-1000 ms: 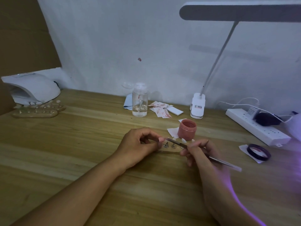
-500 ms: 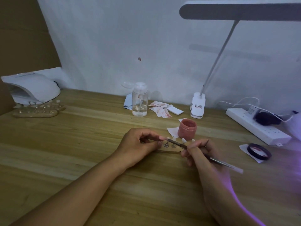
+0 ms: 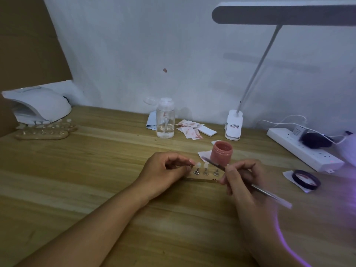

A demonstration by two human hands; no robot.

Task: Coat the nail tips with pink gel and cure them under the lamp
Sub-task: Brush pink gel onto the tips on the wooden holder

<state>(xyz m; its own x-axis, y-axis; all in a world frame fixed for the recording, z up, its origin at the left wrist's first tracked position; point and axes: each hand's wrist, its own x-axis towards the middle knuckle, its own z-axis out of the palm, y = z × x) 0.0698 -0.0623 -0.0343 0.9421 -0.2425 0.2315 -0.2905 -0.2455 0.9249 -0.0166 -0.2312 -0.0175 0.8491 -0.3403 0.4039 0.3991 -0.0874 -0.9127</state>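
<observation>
Nail tips (image 3: pixel 198 164) stood on small metal stands set in a row on a narrow wooden strip (image 3: pixel 200 179), near the middle of the wooden table (image 3: pixel 96 170) and just in front of the open jar of pink gel (image 3: pixel 221 152). Two pale tips showed plainly; a third stand to their right was partly hidden by the brush. The left hand (image 3: pixel 165 170) lay at the left end of the strip, its fingers curled, with thumb and forefinger pinching the end stand (image 3: pixel 190 166); whatever sat on top of that stand could not be made out. The right hand (image 3: pixel 240 176) gripped a thin brush (image 3: pixel 269 194) like a pen, the bristle end pointing up and left across the row towards the foot of the jar, the pale handle end sticking out to the right. The jar's dark lid (image 3: pixel 306 179) lay on a scrap of white paper well to the right. Far off at the left edge sat the white curing lamp (image 3: pixel 38 106), with more wooden holders of tips (image 3: pixel 44 132) just before its mouth. Along the wall stood a clear bottle (image 3: pixel 165 118), some pink-stained wipes (image 3: pixel 189 128), the clip base of a desk lamp (image 3: pixel 234 126) and a white power strip (image 3: pixel 304 151).
</observation>
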